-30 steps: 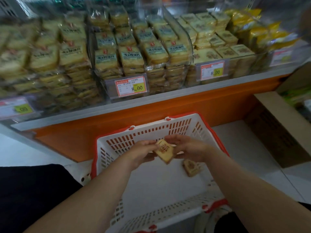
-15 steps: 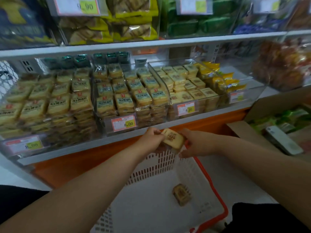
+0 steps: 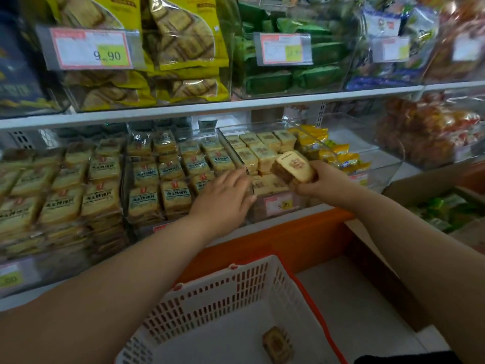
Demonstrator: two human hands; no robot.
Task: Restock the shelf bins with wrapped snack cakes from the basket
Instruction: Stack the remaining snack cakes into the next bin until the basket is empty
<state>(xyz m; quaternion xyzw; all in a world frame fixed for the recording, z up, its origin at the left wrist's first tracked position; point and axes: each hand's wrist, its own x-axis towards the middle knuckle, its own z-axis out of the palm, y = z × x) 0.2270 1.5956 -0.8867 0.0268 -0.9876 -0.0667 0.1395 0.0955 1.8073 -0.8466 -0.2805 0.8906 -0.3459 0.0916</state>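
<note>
Store shelving filled the upper two thirds of the frame, with two white shelves carrying clear plastic bins of packaged snacks. On the top shelf, yellow bags (image 3: 181, 43) sat at upper left behind a price tag (image 3: 90, 48) reading 9.90, and green packets (image 3: 294, 72) sat at upper centre. On the lower shelf (image 3: 301, 210), rows of wrapped cakes with green labels (image 3: 147, 179) filled the left and centre bins.

Just right of centre, a clear bin (image 3: 278, 206) held pale wrapped snack cakes in stacked rows, with a price tag on its front wall. The right hand (image 3: 319, 182) reached in from the lower right, and its grip was closed around one wrapped snack cake (image 3: 295, 166), fingers curled under it and the cake tilted, held just above the front rows of this bin. The left hand (image 3: 225, 198) reached in from the lower left with fingers extended and relaxed, holding nothing, resting at the bin's front left corner, just beside the held cake but apart from it.

At the bottom centre stood a white basket (image 3: 223, 292) with a red rim, on the floor below an orange shelf base. One more wrapped cake (image 3: 278, 344) lay flat on the basket's bottom, well below both hands. A cardboard box (image 3: 420, 187) stood at the right edge.
</note>
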